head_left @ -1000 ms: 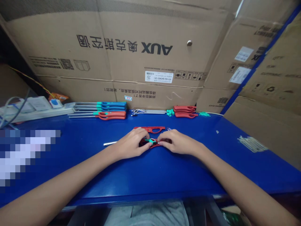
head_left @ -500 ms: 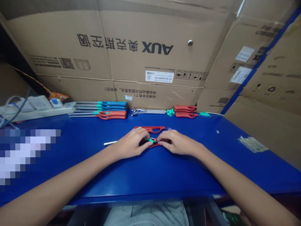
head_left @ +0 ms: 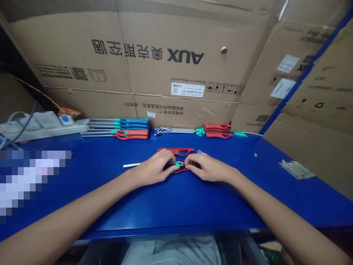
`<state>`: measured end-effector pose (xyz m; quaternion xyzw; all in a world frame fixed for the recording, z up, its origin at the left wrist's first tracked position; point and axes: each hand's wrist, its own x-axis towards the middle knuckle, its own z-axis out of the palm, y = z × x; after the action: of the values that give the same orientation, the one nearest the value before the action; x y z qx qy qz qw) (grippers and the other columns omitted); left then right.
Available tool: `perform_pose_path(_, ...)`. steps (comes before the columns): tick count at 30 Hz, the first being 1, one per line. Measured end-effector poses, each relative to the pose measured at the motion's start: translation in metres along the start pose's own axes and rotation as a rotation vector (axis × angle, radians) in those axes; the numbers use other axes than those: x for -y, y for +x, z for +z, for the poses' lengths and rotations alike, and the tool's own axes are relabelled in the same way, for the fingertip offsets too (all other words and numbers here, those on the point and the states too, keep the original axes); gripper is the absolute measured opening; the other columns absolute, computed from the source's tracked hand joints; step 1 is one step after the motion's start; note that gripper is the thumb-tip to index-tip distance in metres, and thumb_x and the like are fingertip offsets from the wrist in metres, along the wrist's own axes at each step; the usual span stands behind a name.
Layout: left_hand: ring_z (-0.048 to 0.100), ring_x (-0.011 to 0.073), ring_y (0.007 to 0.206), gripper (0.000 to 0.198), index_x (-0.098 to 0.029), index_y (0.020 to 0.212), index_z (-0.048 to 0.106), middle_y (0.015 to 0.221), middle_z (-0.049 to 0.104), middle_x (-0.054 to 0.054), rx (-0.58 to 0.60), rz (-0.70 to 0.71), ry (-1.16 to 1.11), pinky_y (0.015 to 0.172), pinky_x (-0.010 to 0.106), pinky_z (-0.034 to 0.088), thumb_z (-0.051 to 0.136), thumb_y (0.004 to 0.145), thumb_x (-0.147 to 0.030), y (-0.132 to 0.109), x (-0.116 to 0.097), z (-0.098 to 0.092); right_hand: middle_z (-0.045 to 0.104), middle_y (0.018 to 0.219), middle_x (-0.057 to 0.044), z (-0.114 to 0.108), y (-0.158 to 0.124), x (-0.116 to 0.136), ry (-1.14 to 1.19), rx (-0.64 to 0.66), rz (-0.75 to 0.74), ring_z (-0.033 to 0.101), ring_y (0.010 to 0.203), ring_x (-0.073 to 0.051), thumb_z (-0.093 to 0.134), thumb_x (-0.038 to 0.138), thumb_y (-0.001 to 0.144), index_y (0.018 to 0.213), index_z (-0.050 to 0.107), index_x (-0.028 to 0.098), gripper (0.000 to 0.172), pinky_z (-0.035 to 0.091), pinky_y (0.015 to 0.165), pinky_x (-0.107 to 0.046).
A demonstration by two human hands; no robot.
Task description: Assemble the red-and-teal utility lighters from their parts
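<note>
An opened long-nosed gas lighter lies in front of me, its red handle half (head_left: 182,170) low between my hands. A green trigger piece (head_left: 176,164) and a small dark part show in it. Its metal tube (head_left: 131,165) sticks out left from under my left hand (head_left: 157,167). That hand is closed over the lighter, thumb and fingers at the green piece. My right hand (head_left: 206,167) pinches at the dark part's right end, where a small pale tip shows; fingers hide the rest. Just beyond lies another red handle half (head_left: 176,151).
Along the back lie lighters with blue handles (head_left: 135,123) and red ones (head_left: 135,134), metal tubes with wires (head_left: 179,130), green caps (head_left: 200,131), red handle shells (head_left: 217,130) and green pieces (head_left: 240,134). Pale sticks (head_left: 296,169) lie right; a power strip (head_left: 55,129) is left. Cardboard (head_left: 149,81) walls the back.
Very little differs. My left wrist has shifted slightly, baring a bit more of the metal tube. Both hands keep their hold at the same spot.
</note>
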<state>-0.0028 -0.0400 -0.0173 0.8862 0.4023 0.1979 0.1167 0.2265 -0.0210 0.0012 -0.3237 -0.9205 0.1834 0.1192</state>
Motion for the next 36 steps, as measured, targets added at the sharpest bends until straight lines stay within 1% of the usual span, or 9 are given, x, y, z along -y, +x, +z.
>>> perform_pose_path(9,0.055,0.0225,0.097,0.019,-0.018,0.095,0.055,0.099,0.062,0.007,-0.007,0.014,-0.024,0.087,0.038,0.044,0.048,0.094,-0.035,-0.001,0.004,0.002,0.07,0.092,-0.005,0.004,0.003,-0.003,0.039,-0.045,-0.033,0.061,0.08,-0.015,0.05,0.02,0.091,0.092,0.066,0.018,0.016,0.042,0.074,-0.026)
perform_pose_path(13,0.055,0.0227,0.096,0.018,-0.018,0.094,0.055,0.098,0.062,0.007,-0.009,0.018,-0.001,0.087,0.038,0.044,0.048,0.094,-0.035,-0.001,0.002,0.0,0.07,0.086,-0.004,0.001,0.002,-0.001,0.031,-0.044,-0.035,0.06,0.075,-0.014,0.054,0.016,0.087,0.089,0.069,0.016,0.016,0.042,0.073,-0.025)
perform_pose_path(17,0.055,0.0231,0.098,0.019,-0.018,0.094,0.055,0.099,0.062,0.008,-0.015,0.019,0.01,0.088,0.038,0.044,0.049,0.093,-0.035,0.0,0.001,0.0,0.066,0.081,-0.004,-0.004,0.0,0.006,-0.07,-0.005,-0.034,0.056,0.071,-0.013,0.059,0.014,0.081,0.082,0.069,0.016,0.011,0.04,0.071,-0.026)
perform_pose_path(22,0.055,0.0234,0.103,0.02,-0.019,0.096,0.057,0.102,0.063,0.008,-0.006,0.023,0.018,0.091,0.038,0.044,0.05,0.093,-0.037,-0.001,0.002,-0.001,0.059,0.077,-0.004,-0.004,-0.002,0.017,-0.228,0.055,-0.064,0.052,0.071,-0.013,0.054,0.018,0.084,0.072,0.064,0.014,0.016,0.037,0.068,-0.026)
perform_pose_path(26,0.055,0.0235,0.107,0.023,-0.02,0.103,0.058,0.108,0.062,0.007,0.027,0.032,0.03,0.092,0.036,0.045,0.053,0.09,-0.039,-0.003,0.002,-0.011,0.06,0.078,-0.005,-0.002,-0.002,0.018,-0.199,0.02,-0.054,0.052,0.071,-0.013,0.055,0.019,0.083,0.075,0.064,0.014,0.013,0.037,0.068,-0.026)
perform_pose_path(29,0.058,0.0237,0.102,0.027,-0.019,0.109,0.056,0.109,0.062,0.007,0.057,-0.01,0.112,0.089,0.035,0.046,0.055,0.084,-0.03,-0.006,0.006,-0.024,0.063,0.08,-0.004,-0.002,-0.002,0.013,-0.118,-0.007,-0.029,0.053,0.07,-0.012,0.057,0.019,0.082,0.081,0.065,0.015,0.01,0.038,0.067,-0.025)
perform_pose_path(30,0.059,0.0231,0.098,0.027,-0.018,0.108,0.056,0.106,0.062,0.007,0.078,-0.034,0.146,0.086,0.034,0.047,0.054,0.082,-0.023,-0.007,0.008,-0.028,0.064,0.08,-0.003,-0.003,-0.002,0.012,-0.101,-0.009,-0.026,0.053,0.07,-0.012,0.057,0.02,0.083,0.083,0.066,0.015,0.01,0.038,0.066,-0.024)
perform_pose_path(32,0.061,0.0232,0.092,0.027,-0.017,0.103,0.058,0.102,0.063,0.008,0.129,-0.09,0.215,0.081,0.033,0.048,0.053,0.077,-0.019,-0.008,0.012,-0.036,0.065,0.08,-0.003,-0.004,-0.002,0.01,-0.087,-0.006,-0.021,0.054,0.07,-0.012,0.055,0.021,0.084,0.083,0.066,0.016,0.011,0.038,0.064,-0.024)
perform_pose_path(36,0.061,0.0229,0.087,0.018,-0.018,0.091,0.062,0.095,0.065,0.007,0.189,-0.138,0.261,0.077,0.031,0.047,0.055,0.076,-0.025,-0.009,0.018,-0.043,0.066,0.078,-0.003,-0.007,-0.002,0.011,-0.082,0.01,0.008,0.054,0.068,-0.012,0.056,0.018,0.084,0.081,0.065,0.016,0.01,0.037,0.062,-0.024)
